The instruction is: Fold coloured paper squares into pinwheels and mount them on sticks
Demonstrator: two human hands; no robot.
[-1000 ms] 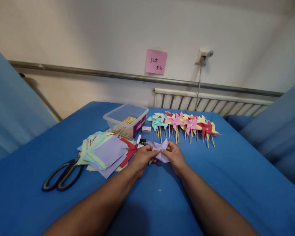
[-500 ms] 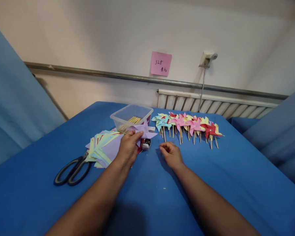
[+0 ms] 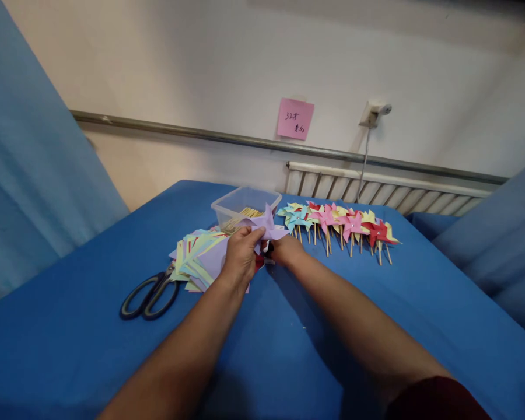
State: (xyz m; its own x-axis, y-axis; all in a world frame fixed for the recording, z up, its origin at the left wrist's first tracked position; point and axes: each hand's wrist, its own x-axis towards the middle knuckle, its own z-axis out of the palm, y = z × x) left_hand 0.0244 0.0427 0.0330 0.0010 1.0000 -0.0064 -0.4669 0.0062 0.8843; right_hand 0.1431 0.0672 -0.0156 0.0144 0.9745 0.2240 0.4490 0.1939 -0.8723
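My left hand [image 3: 242, 252] pinches a folded purple paper pinwheel [image 3: 269, 224] between thumb and fingers. Close beside it, my right hand [image 3: 287, 251] reaches behind the pinwheel to a small dark-and-white container [image 3: 269, 249]; its fingers are hidden there. Left of my left hand lies a fanned stack of coloured paper sheets [image 3: 196, 256]. A clear plastic box [image 3: 231, 204] with several thin wooden sticks [image 3: 247, 214] stands just beyond the pinwheel.
Scissors [image 3: 151, 294] with dark handles lie left of the paper. Several finished pinwheels on sticks [image 3: 352, 224] rest at the right on the blue table cover [image 3: 262, 361]. Behind are a wall rail [image 3: 201, 131], a radiator [image 3: 385, 189] and a plug with a cord [image 3: 371, 114].
My right hand has moved left and forward from the bare cover to the small container behind the pinwheel. My left hand still holds the purple pinwheel. The view has shifted slightly.
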